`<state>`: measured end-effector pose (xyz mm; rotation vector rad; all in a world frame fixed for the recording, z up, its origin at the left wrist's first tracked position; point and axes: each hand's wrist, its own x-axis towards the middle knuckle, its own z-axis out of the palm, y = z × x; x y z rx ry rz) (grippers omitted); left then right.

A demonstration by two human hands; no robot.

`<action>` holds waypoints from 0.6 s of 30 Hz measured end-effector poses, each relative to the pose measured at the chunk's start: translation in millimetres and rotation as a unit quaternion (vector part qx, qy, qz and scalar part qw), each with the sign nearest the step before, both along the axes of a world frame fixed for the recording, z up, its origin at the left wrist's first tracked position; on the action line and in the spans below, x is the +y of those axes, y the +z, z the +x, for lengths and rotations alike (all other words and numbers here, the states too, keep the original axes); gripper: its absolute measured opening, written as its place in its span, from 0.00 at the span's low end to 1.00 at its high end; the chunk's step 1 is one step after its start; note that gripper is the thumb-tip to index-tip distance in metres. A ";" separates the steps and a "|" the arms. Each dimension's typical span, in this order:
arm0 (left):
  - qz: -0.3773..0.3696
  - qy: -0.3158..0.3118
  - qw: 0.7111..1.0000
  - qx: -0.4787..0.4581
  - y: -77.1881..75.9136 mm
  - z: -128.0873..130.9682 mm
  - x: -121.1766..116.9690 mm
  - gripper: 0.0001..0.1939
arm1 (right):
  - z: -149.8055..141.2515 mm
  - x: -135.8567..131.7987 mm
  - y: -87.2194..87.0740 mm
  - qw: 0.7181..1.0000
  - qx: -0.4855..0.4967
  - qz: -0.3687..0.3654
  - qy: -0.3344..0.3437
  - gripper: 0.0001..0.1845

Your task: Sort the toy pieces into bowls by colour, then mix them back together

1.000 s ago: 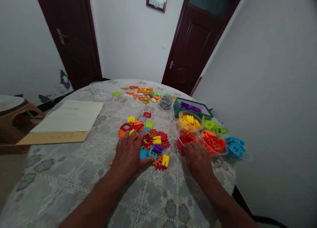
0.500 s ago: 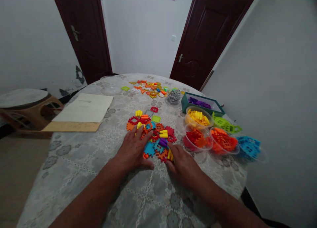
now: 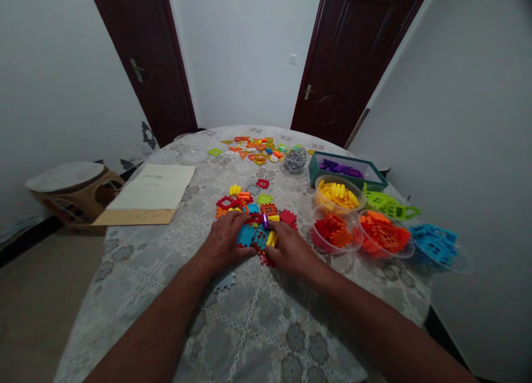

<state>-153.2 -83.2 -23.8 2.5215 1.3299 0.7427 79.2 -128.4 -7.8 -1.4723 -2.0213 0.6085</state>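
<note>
Two hands are on the pile of bits [image 3: 260,238], the left hand [image 3: 226,240] at its left side and the right hand [image 3: 294,250] at its right. They are apart, with fingers bent. It looks like they are moving bits about in the pile; picking one up would call for a soft pinch. The red tub [image 3: 327,249] is right of the pile, and a gray bit [image 3: 225,284] is on its near side. Fingers hide some bits, so I can't tell if either hand grips one.

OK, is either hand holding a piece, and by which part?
Cannot tell: left hand and right hand are at the coloured pieces, fingers hiding any hold.
</note>
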 end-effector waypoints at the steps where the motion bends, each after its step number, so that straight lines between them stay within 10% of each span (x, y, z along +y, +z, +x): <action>1: -0.003 -0.003 1.000 -0.006 0.4 0.5 -0.5 0.42 | -0.9 1.5 -4.8 1.000 0.017 0.017 -0.009 0.32; 18: -0.066 -0.023 0.993 -0.093 7.8 15.7 -6.7 0.42 | -1.4 4.6 -36.1 0.991 0.089 0.099 -0.005 0.25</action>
